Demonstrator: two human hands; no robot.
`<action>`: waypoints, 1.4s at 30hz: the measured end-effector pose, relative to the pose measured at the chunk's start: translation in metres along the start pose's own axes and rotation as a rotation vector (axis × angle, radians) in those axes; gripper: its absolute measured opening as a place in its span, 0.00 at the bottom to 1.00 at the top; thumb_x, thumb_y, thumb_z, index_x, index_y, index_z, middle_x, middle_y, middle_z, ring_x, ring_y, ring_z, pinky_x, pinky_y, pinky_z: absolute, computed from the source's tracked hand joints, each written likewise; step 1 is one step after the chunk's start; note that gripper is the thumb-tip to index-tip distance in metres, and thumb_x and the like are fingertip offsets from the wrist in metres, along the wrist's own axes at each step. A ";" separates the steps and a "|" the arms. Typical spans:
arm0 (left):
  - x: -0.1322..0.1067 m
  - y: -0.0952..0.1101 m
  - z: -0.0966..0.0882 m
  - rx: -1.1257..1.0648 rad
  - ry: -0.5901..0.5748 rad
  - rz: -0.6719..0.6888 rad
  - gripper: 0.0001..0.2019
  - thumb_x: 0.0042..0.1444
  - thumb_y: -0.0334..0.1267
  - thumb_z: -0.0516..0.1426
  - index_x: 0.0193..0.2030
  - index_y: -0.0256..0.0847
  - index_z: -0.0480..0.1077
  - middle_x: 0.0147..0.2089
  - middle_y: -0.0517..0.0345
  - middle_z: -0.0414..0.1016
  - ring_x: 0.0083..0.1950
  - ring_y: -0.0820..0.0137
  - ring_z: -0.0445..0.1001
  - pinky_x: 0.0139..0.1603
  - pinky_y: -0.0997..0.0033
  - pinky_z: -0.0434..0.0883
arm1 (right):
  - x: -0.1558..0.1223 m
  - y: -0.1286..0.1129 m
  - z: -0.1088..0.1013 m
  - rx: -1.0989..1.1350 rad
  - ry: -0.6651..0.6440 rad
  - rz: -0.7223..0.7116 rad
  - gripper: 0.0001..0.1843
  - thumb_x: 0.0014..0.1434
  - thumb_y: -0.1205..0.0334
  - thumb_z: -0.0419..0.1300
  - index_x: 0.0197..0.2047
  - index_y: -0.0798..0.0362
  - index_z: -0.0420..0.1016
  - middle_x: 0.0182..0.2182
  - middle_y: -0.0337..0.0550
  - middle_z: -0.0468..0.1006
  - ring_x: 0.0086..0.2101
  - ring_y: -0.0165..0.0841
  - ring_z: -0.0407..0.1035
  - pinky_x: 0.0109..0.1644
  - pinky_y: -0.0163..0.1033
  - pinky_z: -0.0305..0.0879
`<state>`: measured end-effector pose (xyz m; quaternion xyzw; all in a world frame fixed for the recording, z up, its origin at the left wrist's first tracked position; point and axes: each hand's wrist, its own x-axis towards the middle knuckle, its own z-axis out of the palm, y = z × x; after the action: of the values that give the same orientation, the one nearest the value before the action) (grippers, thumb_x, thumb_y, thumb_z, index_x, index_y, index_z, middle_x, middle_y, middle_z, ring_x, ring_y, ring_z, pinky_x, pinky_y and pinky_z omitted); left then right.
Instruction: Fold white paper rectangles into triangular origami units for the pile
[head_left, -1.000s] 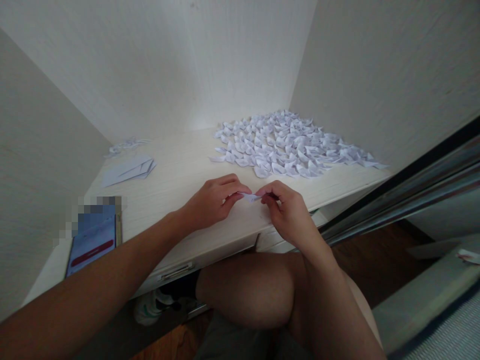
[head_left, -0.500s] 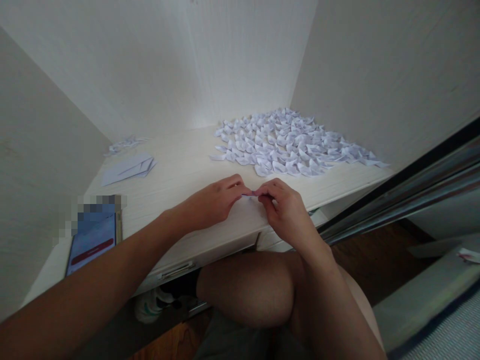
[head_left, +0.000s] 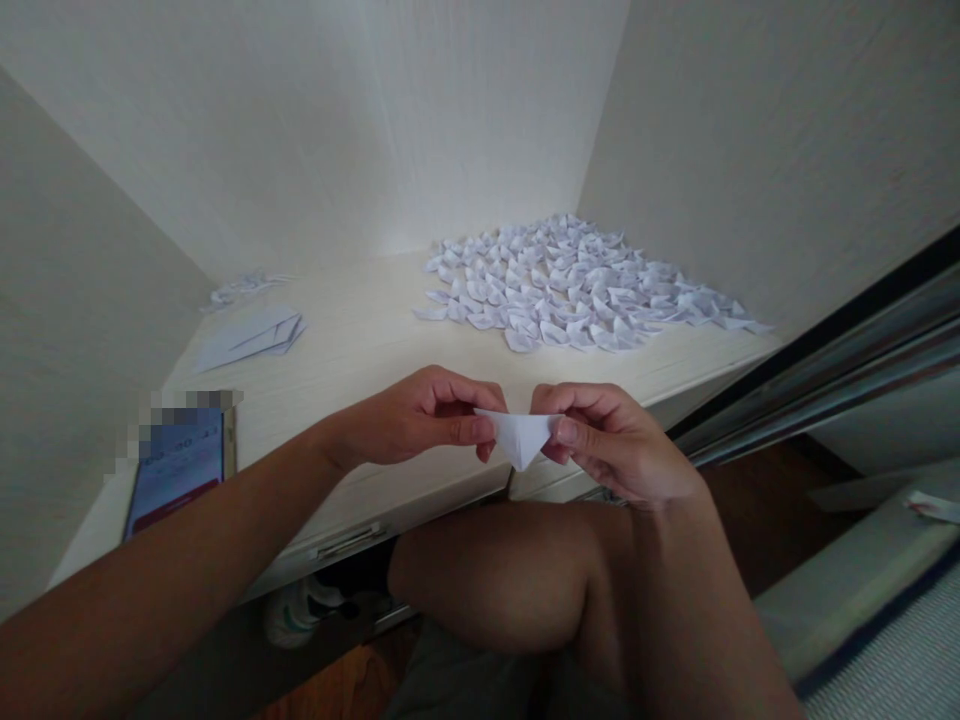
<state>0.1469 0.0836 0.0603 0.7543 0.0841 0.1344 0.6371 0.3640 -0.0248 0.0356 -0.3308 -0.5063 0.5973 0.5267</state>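
Note:
Between my two hands is a small folded paper triangle point(head_left: 520, 438), white, its point facing down toward me. My left hand point(head_left: 435, 415) pinches its left corner between thumb and fingers. The right corner is gripped the same way by my right hand point(head_left: 619, 440). Both hands hover over the front edge of the white desk point(head_left: 360, 375). Beyond them, many small folded paper boats point(head_left: 555, 285) lie crowded together at the back right of the desk.
A stack of flat paper sheets point(head_left: 247, 338) lies at the left, with some paper strips point(head_left: 251, 288) behind it. Nearer, a phone point(head_left: 180, 460) rests by my left forearm. White panels point(head_left: 315, 130) close off the back and sides. A drawer handle point(head_left: 352, 540) is below the front edge.
My hands have drawn nearer to me and turned, so the paper, seen edge-on before, now shows its triangular face. My right hand has moved right. Both still pinch the paper.

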 end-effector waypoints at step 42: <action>0.009 -0.019 0.008 -0.153 0.472 -0.019 0.12 0.45 0.38 0.74 0.36 0.38 0.82 0.38 0.52 0.83 0.39 0.68 0.80 0.43 0.67 0.79 | 0.021 0.017 0.005 -0.441 0.273 -0.280 0.11 0.58 0.51 0.70 0.39 0.48 0.84 0.36 0.42 0.82 0.37 0.34 0.74 0.40 0.40 0.70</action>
<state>0.1593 0.0820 0.0409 0.6507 0.2274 0.3066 0.6564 0.3493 -0.0049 0.0242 -0.4416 -0.5890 0.3444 0.5827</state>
